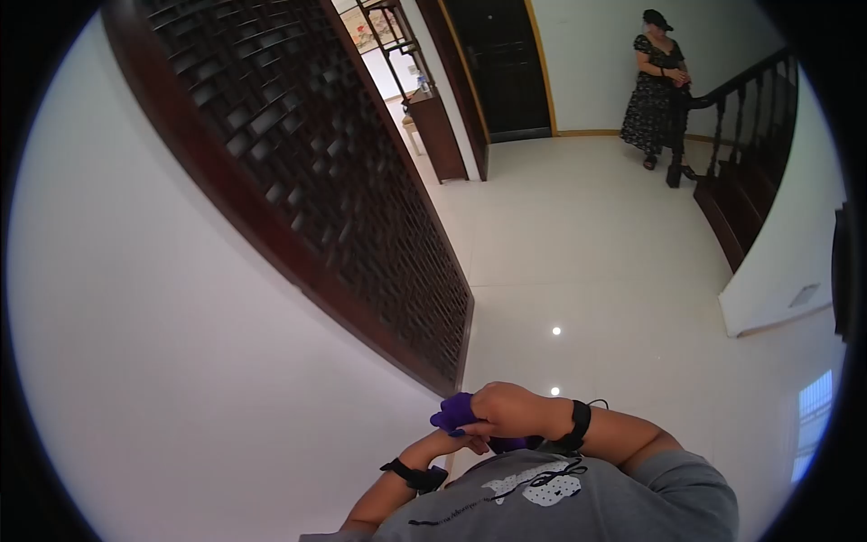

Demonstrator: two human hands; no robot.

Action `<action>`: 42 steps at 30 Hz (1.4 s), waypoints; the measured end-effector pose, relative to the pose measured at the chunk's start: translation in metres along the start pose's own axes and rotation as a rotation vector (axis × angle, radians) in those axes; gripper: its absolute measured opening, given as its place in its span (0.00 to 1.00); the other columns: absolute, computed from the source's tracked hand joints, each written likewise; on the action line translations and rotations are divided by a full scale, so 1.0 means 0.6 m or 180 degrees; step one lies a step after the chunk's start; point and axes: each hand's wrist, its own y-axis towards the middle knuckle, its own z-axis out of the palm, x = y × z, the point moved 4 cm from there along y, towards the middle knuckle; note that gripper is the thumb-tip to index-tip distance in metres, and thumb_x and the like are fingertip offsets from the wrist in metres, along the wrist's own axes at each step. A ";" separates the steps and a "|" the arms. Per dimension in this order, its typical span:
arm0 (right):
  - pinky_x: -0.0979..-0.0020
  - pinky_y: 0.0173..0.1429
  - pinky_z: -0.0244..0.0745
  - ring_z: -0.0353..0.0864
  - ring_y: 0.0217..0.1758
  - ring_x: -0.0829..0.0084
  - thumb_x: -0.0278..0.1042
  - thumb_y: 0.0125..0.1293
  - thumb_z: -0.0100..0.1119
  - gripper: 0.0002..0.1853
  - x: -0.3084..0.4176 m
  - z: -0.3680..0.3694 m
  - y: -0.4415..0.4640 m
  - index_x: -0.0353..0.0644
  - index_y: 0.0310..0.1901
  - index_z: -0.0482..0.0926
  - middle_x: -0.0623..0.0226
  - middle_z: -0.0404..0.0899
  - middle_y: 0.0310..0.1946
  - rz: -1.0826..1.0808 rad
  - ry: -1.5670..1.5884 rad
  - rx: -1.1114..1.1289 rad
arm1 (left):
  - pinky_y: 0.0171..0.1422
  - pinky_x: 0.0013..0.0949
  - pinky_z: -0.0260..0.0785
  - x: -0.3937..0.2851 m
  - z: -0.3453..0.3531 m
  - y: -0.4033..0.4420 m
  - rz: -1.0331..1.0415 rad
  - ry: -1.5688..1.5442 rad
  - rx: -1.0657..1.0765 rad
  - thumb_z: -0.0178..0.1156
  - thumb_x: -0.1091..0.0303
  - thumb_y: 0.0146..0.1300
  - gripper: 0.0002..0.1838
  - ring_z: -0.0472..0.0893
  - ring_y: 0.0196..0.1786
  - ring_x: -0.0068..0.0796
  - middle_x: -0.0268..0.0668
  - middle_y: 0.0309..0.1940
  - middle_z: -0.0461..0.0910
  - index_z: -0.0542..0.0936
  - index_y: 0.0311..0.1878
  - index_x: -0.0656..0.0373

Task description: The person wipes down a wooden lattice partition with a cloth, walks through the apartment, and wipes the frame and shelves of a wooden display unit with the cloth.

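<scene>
A bunched purple cloth (454, 413) is held close in front of my body, low in the view. My right hand (504, 411) is closed on it, with the back of the hand facing up. Just below and to the left, my left hand (459, 441) meets it, its fingers curled against the cloth and partly hidden. More purple fabric (513, 443) shows beneath my right wrist. Black straps are on both wrists.
A dark wooden lattice screen (352, 199) runs along the left, beside a white wall (135, 343). Glossy pale tiles (578, 235) cover the floor. Farther off are a black door (501, 68), a person (655, 90) standing by the stair railing (741, 86), and a wooden cabinet (436, 135).
</scene>
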 end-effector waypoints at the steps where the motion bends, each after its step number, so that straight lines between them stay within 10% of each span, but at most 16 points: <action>1: 0.59 0.41 0.71 0.76 0.28 0.55 0.42 0.60 0.59 0.14 0.009 0.001 0.003 0.41 0.25 0.76 0.61 0.77 0.22 0.0017 0.0126 0.0102 | 0.44 0.38 0.78 -0.003 0.006 -0.018 0.0207 -0.0125 -0.0001 0.59 0.61 0.64 0.16 0.83 0.38 0.39 0.40 0.38 0.82 0.75 0.53 0.56; 7: 0.58 0.41 0.71 0.76 0.33 0.55 0.39 0.60 0.59 0.10 -0.240 -0.239 0.090 0.42 0.36 0.78 0.59 0.77 0.30 -0.0580 -0.0202 -0.0080 | 0.55 0.33 0.69 -0.299 -0.129 0.184 0.2586 0.1239 -0.1274 0.56 0.72 0.63 0.14 0.77 0.49 0.33 0.39 0.43 0.79 0.75 0.50 0.65; 9: 0.57 0.42 0.71 0.75 0.36 0.54 0.39 0.59 0.59 0.11 -0.288 -0.289 0.127 0.41 0.39 0.77 0.57 0.76 0.33 -0.0787 -0.0208 -0.0254 | 0.61 0.35 0.64 -0.248 -0.220 0.236 0.1601 0.0386 -0.2025 0.56 0.71 0.63 0.15 0.73 0.55 0.33 0.40 0.50 0.76 0.74 0.53 0.63; 12: 0.57 0.43 0.70 0.75 0.40 0.52 0.40 0.59 0.58 0.15 -0.344 -0.335 0.164 0.39 0.41 0.75 0.55 0.75 0.37 -0.0908 -0.0113 -0.0300 | 0.68 0.34 0.58 -0.301 -0.266 0.251 0.2252 0.0035 -0.2495 0.59 0.72 0.61 0.21 0.68 0.64 0.32 0.41 0.58 0.72 0.72 0.59 0.61; 16: 0.59 0.47 0.71 0.75 0.42 0.51 0.34 0.60 0.57 0.14 -0.412 -0.399 0.255 0.38 0.46 0.75 0.54 0.76 0.42 -0.0888 0.0387 -0.0273 | 0.72 0.34 0.50 -0.376 -0.379 0.245 0.2066 0.2021 -0.3050 0.64 0.70 0.56 0.35 0.60 0.70 0.32 0.45 0.68 0.60 0.61 0.66 0.65; 20: 0.64 0.52 0.71 0.77 0.46 0.55 0.30 0.65 0.52 0.14 -0.494 -0.463 0.339 0.38 0.51 0.74 0.55 0.77 0.45 -0.0925 0.1011 -0.0493 | 0.73 0.39 0.46 -0.417 -0.452 0.267 0.2499 0.0560 -0.2698 0.68 0.70 0.52 0.40 0.57 0.71 0.38 0.49 0.70 0.55 0.60 0.67 0.64; 30: 0.74 0.49 0.71 0.75 0.39 0.78 0.35 0.74 0.42 0.13 -0.700 -0.632 0.553 0.35 0.45 0.75 0.69 0.78 0.35 -0.0217 0.1872 -0.0460 | 0.65 0.34 0.56 -0.533 -0.653 0.396 0.3052 0.0364 -0.3405 0.52 0.60 0.68 0.24 0.69 0.60 0.32 0.40 0.59 0.69 0.67 0.60 0.68; 42: 0.69 0.38 0.73 0.78 0.30 0.66 0.43 0.71 0.45 0.17 -0.929 -0.810 0.810 0.36 0.42 0.76 0.58 0.79 0.29 -0.0188 0.1926 -0.0489 | 0.54 0.30 0.66 -0.731 -0.776 0.557 0.1820 0.0206 -0.4507 0.54 0.63 0.67 0.17 0.75 0.46 0.24 0.37 0.44 0.78 0.75 0.50 0.68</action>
